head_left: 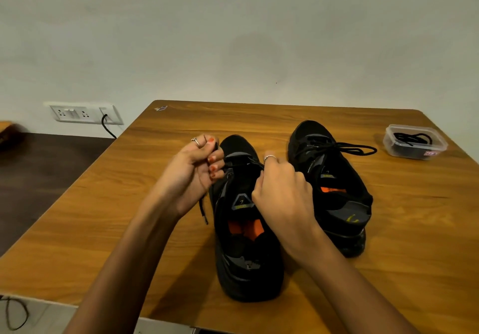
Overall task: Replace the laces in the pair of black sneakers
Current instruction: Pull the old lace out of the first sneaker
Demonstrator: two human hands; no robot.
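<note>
Tub [414, 141]: clear, on counter [155, 204] right of both hands, holds black laces [412, 139].
Left hand [197, 173]: pinching lace [203, 209].
Right hand [282, 191]: curled at sneaker [246, 243], apparently gripping lace.

- Two sneakers stand side by side on a table [155, 230], toes pointing away toward the wall behind.
- The left sneaker [246, 256] sits nearer the viewer; the right sneaker [334, 185] sits slightly farther back.
- The left hand [199, 170] is at the left sneaker's left side, the right hand [282, 191] over its opening.
- A lace end [203, 210] hangs below the left hand.
- A small container [414, 141] holding laces [412, 138] sits right of the right sneaker, well apart.
- A wall socket panel [85, 113] is left of the table's far corner.
</note>
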